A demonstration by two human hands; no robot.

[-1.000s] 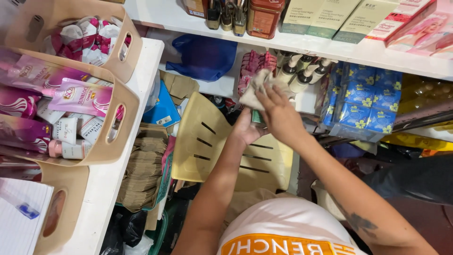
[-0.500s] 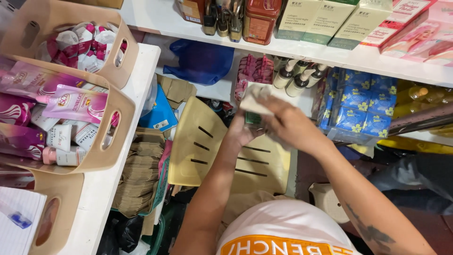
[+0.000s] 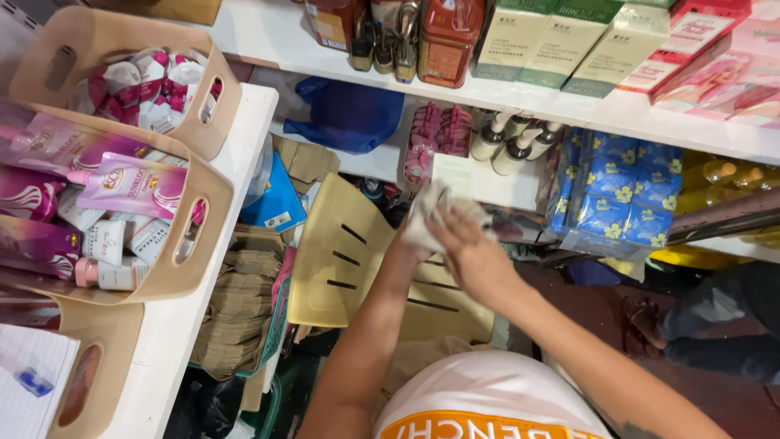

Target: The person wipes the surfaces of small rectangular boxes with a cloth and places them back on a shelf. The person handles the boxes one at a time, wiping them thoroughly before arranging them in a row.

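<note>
Left hand (image 3: 404,244) mostly hidden: it sits under the right hand and behind a crumpled white cloth (image 3: 429,213), only wrist and heel of the palm visible. Can't tell how its fingers are set. Cloth shape hard to read, bunched and partly covered; it sits between both hands, above the back of a pale yellow plastic chair (image 3: 341,260) and just below the lower shelf (image 3: 479,183).

Right hand (image 3: 471,256) lies over the cloth, back of the hand up, fingers (image 3: 443,221) curled and pressed onto the fabric. Both forearms run up from the bottom edge and meet at the cloth, the right crossing in from the lower right. Person's torso cut off at the bottom edge, only a white shirt (image 3: 487,402) with an orange band visible.

Blue flowered packs (image 3: 621,191) stand just right of the hands, partly behind clear wrap. 2 small pump bottles (image 3: 516,146) on the lower shelf, tops hidden under the upper shelf (image 3: 569,106). Left side: a white table (image 3: 195,325) carries beige bins (image 3: 175,268) of pink sachets; lowest bin cropped. Stack of brown folded paper (image 3: 240,313) beside the table, lower part lost in clutter.
</note>
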